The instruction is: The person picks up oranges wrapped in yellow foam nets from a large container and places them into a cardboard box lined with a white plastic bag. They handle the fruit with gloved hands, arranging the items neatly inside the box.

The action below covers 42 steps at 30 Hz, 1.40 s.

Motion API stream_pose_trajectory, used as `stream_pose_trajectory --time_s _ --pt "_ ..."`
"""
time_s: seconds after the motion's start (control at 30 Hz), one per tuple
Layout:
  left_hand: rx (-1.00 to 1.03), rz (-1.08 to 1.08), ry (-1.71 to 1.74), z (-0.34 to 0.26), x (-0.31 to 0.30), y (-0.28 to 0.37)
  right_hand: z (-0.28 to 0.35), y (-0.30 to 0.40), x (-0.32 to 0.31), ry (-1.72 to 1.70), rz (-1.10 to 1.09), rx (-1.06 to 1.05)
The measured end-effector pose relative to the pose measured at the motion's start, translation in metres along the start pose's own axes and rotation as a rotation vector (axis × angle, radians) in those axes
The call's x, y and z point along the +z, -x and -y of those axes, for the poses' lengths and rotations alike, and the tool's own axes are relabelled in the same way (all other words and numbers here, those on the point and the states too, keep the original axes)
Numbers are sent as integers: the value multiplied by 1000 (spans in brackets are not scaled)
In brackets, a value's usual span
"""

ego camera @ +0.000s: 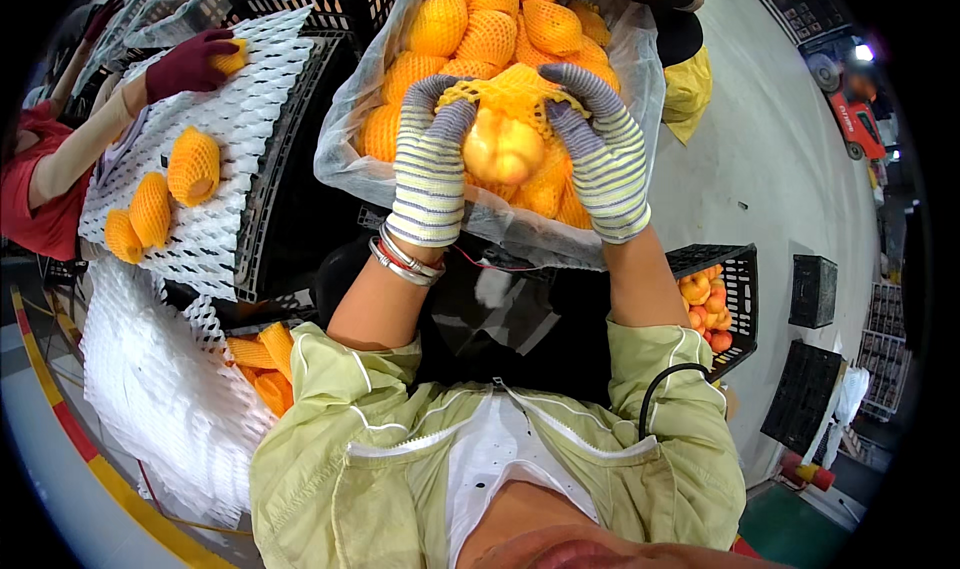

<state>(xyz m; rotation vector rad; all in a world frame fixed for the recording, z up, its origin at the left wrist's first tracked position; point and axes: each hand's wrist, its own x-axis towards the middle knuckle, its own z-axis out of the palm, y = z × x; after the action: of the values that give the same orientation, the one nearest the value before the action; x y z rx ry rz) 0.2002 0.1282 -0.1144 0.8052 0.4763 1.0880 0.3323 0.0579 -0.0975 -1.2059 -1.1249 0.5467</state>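
Both my hands wear striped knit gloves and are raised over a lined crate. My left hand (429,167) grips the left side of an orange foam net sleeve (517,88), thumb and fingers on its rim. On the opposite side, my right hand (606,160) pinches the same sleeve, so it is stretched wide between them. A yellow peach-like fruit (501,149) shows bare below the stretched netting; its far side is hidden by the sleeve. Beneath lie several netted fruits (487,37) in the crate, whose white liner (346,145) folds over the walls.
To the left, a co-worker's maroon-gloved hand (191,66) holds a netted fruit over white foam netting (202,239) bearing several netted fruits. Loose orange sleeves (259,355) lie by my left elbow. A black crate of bare fruit (739,306) stands right. Farther off is a red vehicle (855,122).
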Motion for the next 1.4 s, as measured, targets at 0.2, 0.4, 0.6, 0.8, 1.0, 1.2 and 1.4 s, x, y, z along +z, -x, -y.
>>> stream_pose_trajectory --time_s 0.2,0.4,0.6,0.8,1.0,1.2,1.4 --pt "76 -86 -59 6 -1 -4 -10 0 -19 252 246 -224" --pt "-39 -42 78 8 -2 -7 -9 -4 -6 810 93 -305" --pt "-262 -26 314 8 -16 -11 -9 -5 -10 477 88 -66" --pt "-392 26 378 -3 -14 -6 -16 -11 -31 -611 46 505" --pt "-334 11 390 -8 -11 -6 -26 -14 -36 -669 40 473" --pt "691 -31 -637 -9 -4 7 -8 -3 -4 641 108 -168" --pt "1111 -85 -935 -18 -23 13 12 -38 44 884 128 -593"
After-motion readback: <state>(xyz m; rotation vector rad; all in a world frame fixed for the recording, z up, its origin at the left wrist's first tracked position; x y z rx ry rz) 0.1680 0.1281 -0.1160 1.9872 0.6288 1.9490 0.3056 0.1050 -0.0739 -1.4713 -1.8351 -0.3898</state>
